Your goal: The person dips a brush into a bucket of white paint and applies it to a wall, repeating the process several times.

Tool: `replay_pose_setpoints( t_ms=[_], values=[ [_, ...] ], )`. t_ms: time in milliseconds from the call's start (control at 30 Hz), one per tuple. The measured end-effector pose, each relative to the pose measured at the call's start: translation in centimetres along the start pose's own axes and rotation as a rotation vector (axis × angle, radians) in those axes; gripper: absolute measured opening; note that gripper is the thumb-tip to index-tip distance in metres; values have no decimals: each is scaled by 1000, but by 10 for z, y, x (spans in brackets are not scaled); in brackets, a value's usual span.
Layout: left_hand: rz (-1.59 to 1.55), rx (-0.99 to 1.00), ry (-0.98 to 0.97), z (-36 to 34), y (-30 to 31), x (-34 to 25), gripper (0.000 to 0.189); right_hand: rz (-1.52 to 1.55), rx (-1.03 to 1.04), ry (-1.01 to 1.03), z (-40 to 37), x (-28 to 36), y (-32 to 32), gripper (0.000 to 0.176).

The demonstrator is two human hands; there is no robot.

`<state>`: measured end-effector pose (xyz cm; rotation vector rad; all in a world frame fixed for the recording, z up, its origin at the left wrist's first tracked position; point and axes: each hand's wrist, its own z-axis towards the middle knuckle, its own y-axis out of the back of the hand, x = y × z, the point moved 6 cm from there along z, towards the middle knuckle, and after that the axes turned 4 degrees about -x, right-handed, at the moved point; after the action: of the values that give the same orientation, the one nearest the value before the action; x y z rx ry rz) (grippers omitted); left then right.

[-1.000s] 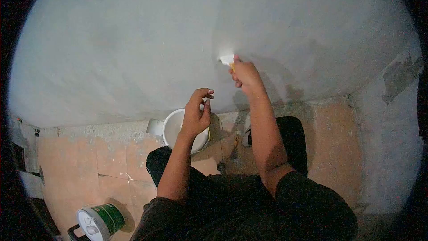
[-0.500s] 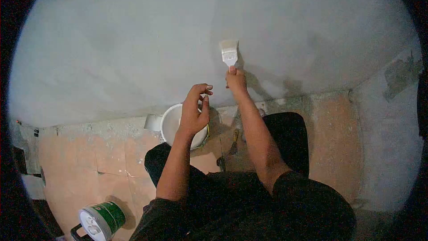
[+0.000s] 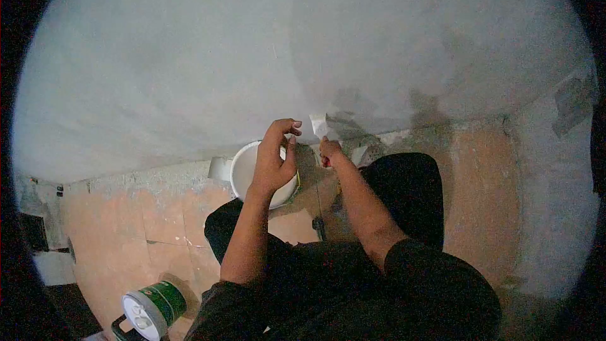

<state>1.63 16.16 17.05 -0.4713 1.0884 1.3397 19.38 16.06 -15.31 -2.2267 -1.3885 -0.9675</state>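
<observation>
My right hand (image 3: 329, 152) is closed round the handle of a flat paintbrush (image 3: 320, 126) with a white body. The brush is held low against the grey-white wall (image 3: 189, 57), near its foot; whether the bristles touch is hard to tell. My left hand (image 3: 278, 156) hangs with curled, parted fingers and nothing in it, above a white bucket (image 3: 243, 173). Part of that bucket is hidden behind this hand and forearm. Its inside looks pale.
A green and white paint bucket (image 3: 153, 306) with a black handle stands at lower left on the orange tiled floor (image 3: 120, 227). A pale flat piece (image 3: 219, 168) lies beside the white bucket. A side wall (image 3: 549, 202) rises at right.
My right hand has brought the paintbrush down the wall, from well above the floor line to close to it. My left hand has stayed nearly in place.
</observation>
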Motion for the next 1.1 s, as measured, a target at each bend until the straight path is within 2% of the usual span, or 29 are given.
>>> replay_pose_setpoints(
  t_ms=[67,100,167,200,267,333,467,533,567,633,700,767,800,867,967,1033,1100],
  values=[
    [6,16,1,-1,-3,6,24,-19,-112,-187,-27,4,11,46],
    [12,25,3,-2,-4,6,25,-9,-113,-185,-28,5,15,46],
    [12,24,10,-4,-7,7,25,6,-80,41,-29,19,21,45],
    [26,40,14,-6,-9,10,25,-76,-192,63,-21,34,28,46],
    [53,77,12,-10,-14,13,29,-111,-136,166,-90,107,35,47],
    [60,106,23,-10,-20,16,29,-78,-163,300,-122,156,42,54],
    [63,154,15,-16,-30,19,30,44,-125,409,-193,201,59,55],
    [83,156,15,-18,-34,18,28,77,-73,572,-233,217,70,55],
    [86,162,18,-19,-35,21,28,82,-72,566,-235,218,72,55],
    [103,176,-27,-22,-43,23,27,60,-186,832,-246,232,82,53],
    [65,168,1,-23,-48,21,26,-31,-276,867,-221,228,77,54],
    [71,199,23,-24,-53,20,26,-132,-162,690,-165,203,58,53],
    [70,222,37,-26,-56,25,23,-131,-163,694,-148,193,53,53],
    [53,235,34,-24,-59,26,23,-358,-329,698,-120,177,48,48],
    [23,240,85,-17,-68,33,26,-361,-261,580,-88,163,42,43],
    [57,261,76,-16,-70,33,27,-389,-320,626,-77,150,39,43],
    [22,253,103,2,-76,35,27,-430,-213,613,-59,151,37,43]
  ],
)
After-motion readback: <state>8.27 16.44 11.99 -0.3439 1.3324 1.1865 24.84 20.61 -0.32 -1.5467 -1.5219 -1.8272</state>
